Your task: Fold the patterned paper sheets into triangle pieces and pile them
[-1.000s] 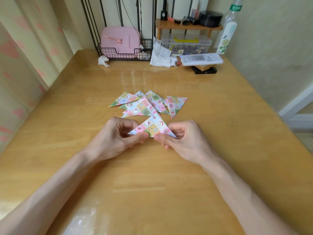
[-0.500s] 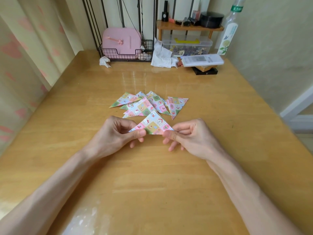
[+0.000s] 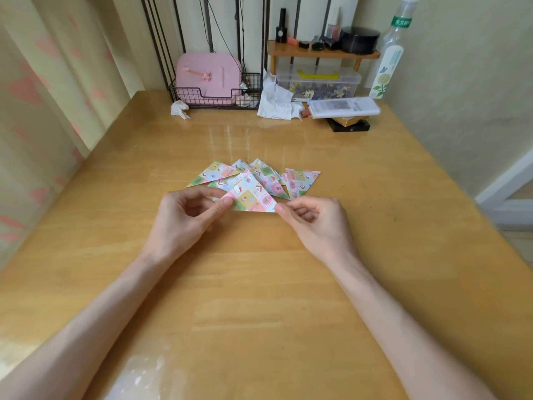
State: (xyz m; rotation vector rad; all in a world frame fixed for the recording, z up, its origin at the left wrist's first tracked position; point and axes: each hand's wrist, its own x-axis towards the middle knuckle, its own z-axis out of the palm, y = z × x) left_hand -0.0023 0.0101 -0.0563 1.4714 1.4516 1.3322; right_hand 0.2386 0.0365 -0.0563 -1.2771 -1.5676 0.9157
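1. Dead centre of the frame: the folded triangle (image 3: 250, 196) is stretched between both hands. Its long edge faces the bottom of the frame and its apex points up-frame.
2. The left hand (image 3: 184, 216) pinches the triangle's left corner between thumb and forefinger, with the other fingers curled in toward the palm.
3. The right hand (image 3: 317, 223) does the same at the right corner, thumb on top and fingers tucked.
4. So the hands are apart and the paper's long edge spans the gap between them (I can't tell if the sheet is lifted or resting on the wood).
5. Just above the hands lies the pile (image 3: 261, 173) of finished pieces, loosely fanned and overlapping. The held triangle's apex crosses in front of it.
6. At the pile's right edge is an outlying triangle (image 3: 301, 181), tip aimed down-frame and just above the right thumb.
7. The paper is thin, matte and sharply creased. It is printed as a patchwork of pastel squares in pink, green, blue and yellow, with tiny cartoon motifs.
8. The table (image 3: 259, 290) is glossy honey-coloured wood with visible grain and a bright glare patch at lower left.
9. Along the top of the frame:
   - a black wire basket (image 3: 253, 82) holds a rounded pink case (image 3: 208, 75);
   - a crumpled tissue (image 3: 179, 108) lies beside the basket;
   - a clear plastic box (image 3: 317, 82) sits under a small wooden shelf (image 3: 323, 54);
   - a tall clear bottle (image 3: 388, 62) stands at upper right.
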